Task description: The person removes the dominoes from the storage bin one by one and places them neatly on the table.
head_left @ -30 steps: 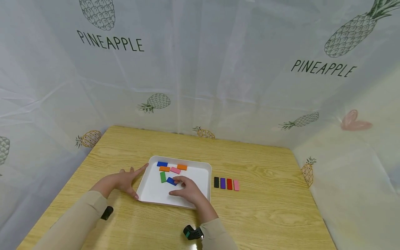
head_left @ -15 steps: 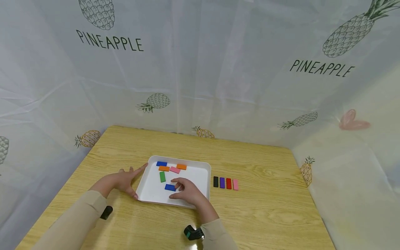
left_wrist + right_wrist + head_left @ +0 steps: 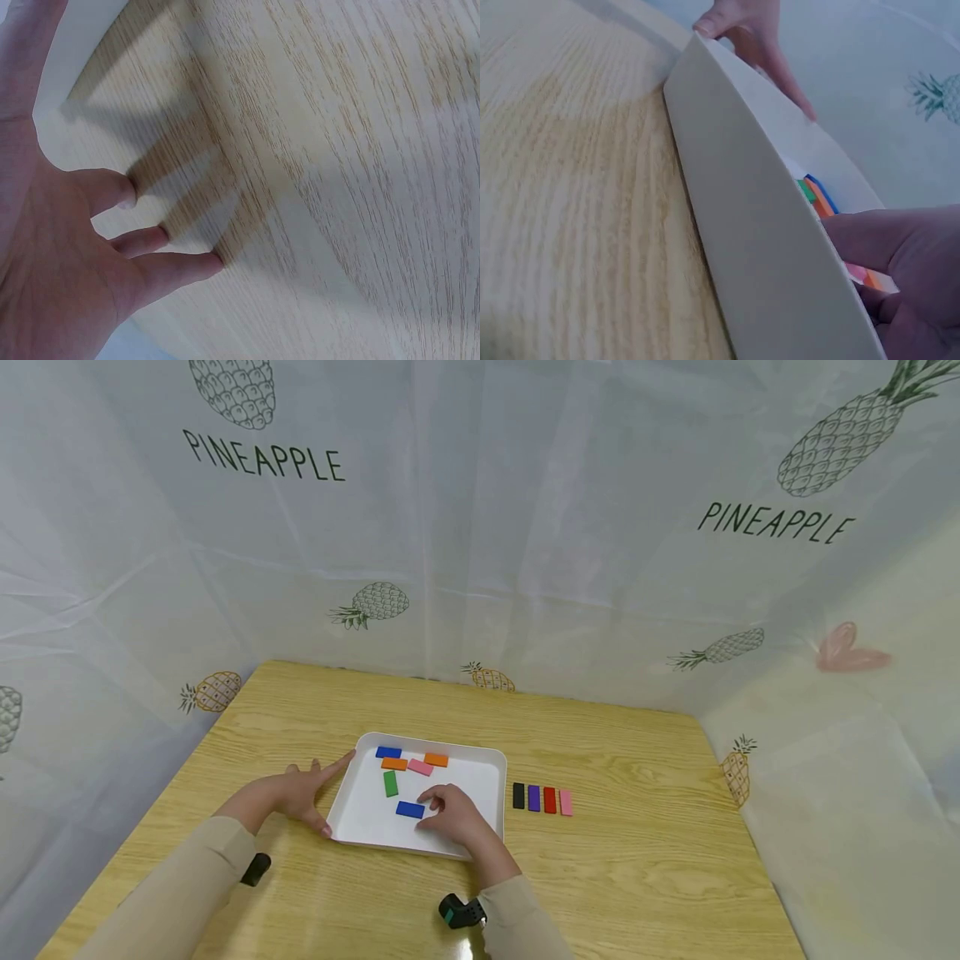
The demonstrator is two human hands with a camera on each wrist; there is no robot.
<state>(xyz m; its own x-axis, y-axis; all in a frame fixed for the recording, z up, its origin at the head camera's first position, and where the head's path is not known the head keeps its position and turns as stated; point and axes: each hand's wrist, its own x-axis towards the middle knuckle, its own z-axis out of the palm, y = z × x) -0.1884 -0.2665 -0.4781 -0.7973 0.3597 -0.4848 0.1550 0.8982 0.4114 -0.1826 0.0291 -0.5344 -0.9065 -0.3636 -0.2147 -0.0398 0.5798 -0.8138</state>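
A white tray (image 3: 363,818) lies on the table, with several flat rectangular blocks in it. My left hand (image 3: 300,795) spans its left side, index finger and thumb straight against the rim near two corners; the other fingers show spread over the wood in the left wrist view. Inside the tray, my right hand (image 3: 457,818) has bent fingers, thumb and index apart, with nothing visible between them. Just left of those fingertips lies a blue block (image 3: 410,810). Behind it are a green block (image 3: 391,784), a pink block (image 3: 420,767), two orange blocks (image 3: 437,760) and another blue block (image 3: 388,752).
Right of the tray, a black block (image 3: 519,796), a purple block (image 3: 534,798), a red block (image 3: 550,800) and a pink block (image 3: 566,802) stand in a row on the wooden table (image 3: 645,860). A pineapple-print curtain (image 3: 585,610) hangs behind.
The nearer blue block has turned from slanted to nearly level and shifted slightly toward the front. My right hand has drawn a little right, off it. The left hand stays put.
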